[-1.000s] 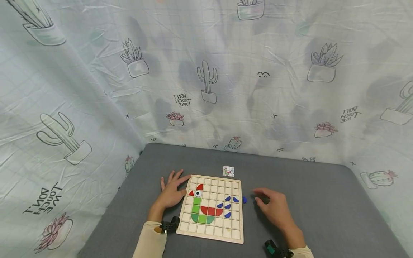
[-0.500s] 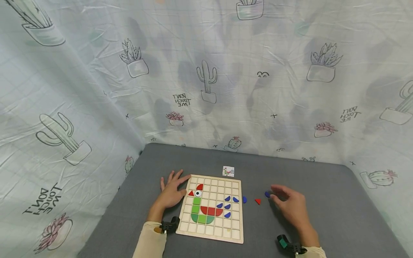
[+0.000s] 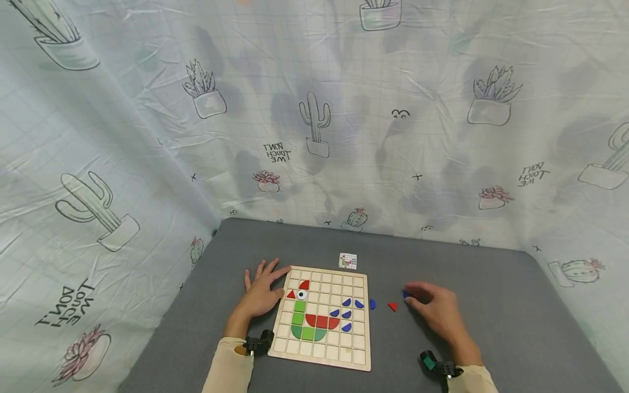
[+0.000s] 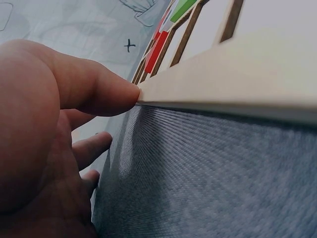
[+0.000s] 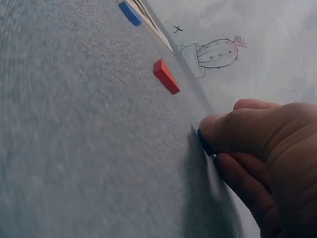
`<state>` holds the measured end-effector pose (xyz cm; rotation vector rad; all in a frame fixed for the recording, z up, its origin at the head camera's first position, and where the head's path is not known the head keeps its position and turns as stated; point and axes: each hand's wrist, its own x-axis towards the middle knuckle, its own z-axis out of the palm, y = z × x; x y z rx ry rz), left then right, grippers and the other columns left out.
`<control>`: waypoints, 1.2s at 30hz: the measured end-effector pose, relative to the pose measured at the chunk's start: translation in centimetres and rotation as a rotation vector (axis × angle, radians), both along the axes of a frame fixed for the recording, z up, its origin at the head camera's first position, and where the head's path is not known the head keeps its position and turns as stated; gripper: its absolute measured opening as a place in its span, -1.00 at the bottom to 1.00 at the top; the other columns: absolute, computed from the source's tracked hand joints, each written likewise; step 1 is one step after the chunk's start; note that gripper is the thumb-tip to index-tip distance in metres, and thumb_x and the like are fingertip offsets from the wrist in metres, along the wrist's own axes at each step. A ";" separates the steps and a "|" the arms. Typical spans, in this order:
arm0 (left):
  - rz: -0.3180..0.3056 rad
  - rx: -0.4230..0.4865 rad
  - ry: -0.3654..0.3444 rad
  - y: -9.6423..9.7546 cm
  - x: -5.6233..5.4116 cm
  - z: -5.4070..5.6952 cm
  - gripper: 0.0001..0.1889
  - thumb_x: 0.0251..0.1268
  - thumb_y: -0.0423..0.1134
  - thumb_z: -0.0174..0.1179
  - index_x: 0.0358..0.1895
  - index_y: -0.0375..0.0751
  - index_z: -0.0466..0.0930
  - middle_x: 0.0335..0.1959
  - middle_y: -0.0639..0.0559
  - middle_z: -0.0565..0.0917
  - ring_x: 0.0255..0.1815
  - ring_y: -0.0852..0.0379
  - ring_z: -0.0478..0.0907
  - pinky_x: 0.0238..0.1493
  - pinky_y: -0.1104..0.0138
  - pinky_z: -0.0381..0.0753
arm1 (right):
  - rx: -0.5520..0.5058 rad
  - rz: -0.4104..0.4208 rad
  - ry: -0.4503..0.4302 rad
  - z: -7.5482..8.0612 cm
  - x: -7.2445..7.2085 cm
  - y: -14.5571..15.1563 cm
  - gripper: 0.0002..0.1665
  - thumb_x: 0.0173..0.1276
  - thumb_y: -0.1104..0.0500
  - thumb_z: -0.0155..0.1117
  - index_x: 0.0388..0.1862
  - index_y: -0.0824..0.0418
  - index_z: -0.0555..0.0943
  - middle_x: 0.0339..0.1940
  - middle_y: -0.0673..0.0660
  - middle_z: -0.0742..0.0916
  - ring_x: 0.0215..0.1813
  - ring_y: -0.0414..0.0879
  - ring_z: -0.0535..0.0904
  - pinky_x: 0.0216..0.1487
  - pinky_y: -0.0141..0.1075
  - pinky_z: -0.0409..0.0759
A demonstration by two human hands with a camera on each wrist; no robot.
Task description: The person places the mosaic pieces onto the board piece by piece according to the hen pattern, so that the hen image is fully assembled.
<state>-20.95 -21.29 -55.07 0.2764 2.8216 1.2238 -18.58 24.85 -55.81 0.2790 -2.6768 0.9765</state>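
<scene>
A wooden grid board [image 3: 319,361] carries red, green and blue flat pieces and a round eye piece [image 3: 302,295]. My left hand [image 3: 260,297] lies at its left edge with fingers spread, the thumb tip [image 4: 131,95] against the board's side in the left wrist view. Right of the board, my right hand [image 3: 437,311] pinches a blue piece [image 5: 205,144] close over the table; the thumb covers most of it. Left of that hand lies a loose red triangular piece [image 3: 393,307]. Another blue half-round piece [image 3: 372,304] sits just beside the board's right edge.
A small picture card [image 3: 348,261] lies behind the board on the grey table [image 3: 491,316]. Cactus-print curtains [image 3: 314,180] hang behind and at both sides of the table.
My right hand has moved rightward, away from the board, uncovering the red triangular piece, and its fingers have come onto the farther blue piece. The left hand stays in place.
</scene>
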 end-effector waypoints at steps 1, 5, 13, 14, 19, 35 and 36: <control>-0.002 -0.002 -0.002 0.0 0.0 0.1 -0.36 0.44 -0.40 0.20 0.59 -0.10 0.55 0.79 -0.30 0.18 0.84 -0.44 -0.22 0.64 -0.43 -0.67 | 0.001 0.005 0.000 -0.1 -0.1 0.0 -0.64 0.26 0.28 0.69 0.04 0.09 0.87 -0.10 -0.04 0.92 -0.09 -0.11 0.86 -0.08 -0.21 0.80; -0.006 0.000 -0.003 -0.1 0.1 0.0 -0.37 0.44 -0.41 0.20 0.58 -0.10 0.56 0.79 -0.30 0.18 0.84 -0.45 -0.23 0.64 -0.44 -0.68 | -0.005 0.012 -0.007 -0.1 -0.4 -0.2 -0.65 0.25 0.36 0.66 0.00 0.10 0.87 -0.13 -0.04 0.92 -0.12 -0.16 0.84 -0.12 -0.25 0.79; -0.005 -0.013 -0.005 0.0 0.0 -0.1 -0.36 0.45 -0.39 0.20 0.59 -0.08 0.55 0.79 -0.28 0.18 0.85 -0.43 -0.23 0.64 -0.42 -0.68 | -0.012 0.015 -0.033 0.6 0.4 -1.4 -0.67 0.25 0.37 0.65 -0.04 0.10 0.87 -0.17 -0.06 0.91 -0.15 -0.20 0.83 -0.13 -0.27 0.79; -0.003 -0.011 0.000 0.0 0.0 -0.1 -0.36 0.44 -0.40 0.20 0.58 -0.09 0.56 0.79 -0.29 0.18 0.84 -0.44 -0.22 0.64 -0.43 -0.68 | -0.019 0.020 -0.038 0.7 0.5 -1.6 -0.68 0.25 0.37 0.64 -0.04 0.10 0.87 -0.17 -0.05 0.91 -0.15 -0.20 0.84 -0.14 -0.27 0.79; 0.001 -0.009 0.001 0.0 -0.1 -0.1 -0.37 0.43 -0.39 0.21 0.58 -0.09 0.56 0.78 -0.30 0.19 0.84 -0.45 -0.22 0.64 -0.44 -0.67 | -0.062 0.044 -0.062 1.3 1.3 -3.3 -0.66 0.25 0.39 0.64 -0.04 0.09 0.87 -0.16 -0.06 0.91 -0.13 -0.19 0.85 -0.11 -0.28 0.81; 0.008 -0.011 0.004 0.0 -0.1 -0.4 -0.36 0.40 -0.41 0.22 0.57 -0.06 0.58 0.78 -0.30 0.20 0.84 -0.46 -0.19 0.63 -0.45 -0.66 | -0.170 0.207 -0.105 1.2 3.1 -8.4 -0.69 0.27 0.42 0.61 -0.08 0.11 0.87 -0.15 -0.07 0.90 -0.13 -0.17 0.85 -0.09 -0.31 0.83; 0.007 -0.010 0.003 0.0 -0.1 -0.4 -0.36 0.41 -0.41 0.22 0.57 -0.06 0.57 0.78 -0.29 0.20 0.84 -0.46 -0.19 0.64 -0.44 -0.66 | -0.173 0.220 -0.101 1.2 3.1 -8.6 -0.68 0.27 0.44 0.60 -0.08 0.12 0.87 -0.14 -0.06 0.90 -0.13 -0.18 0.85 -0.09 -0.31 0.83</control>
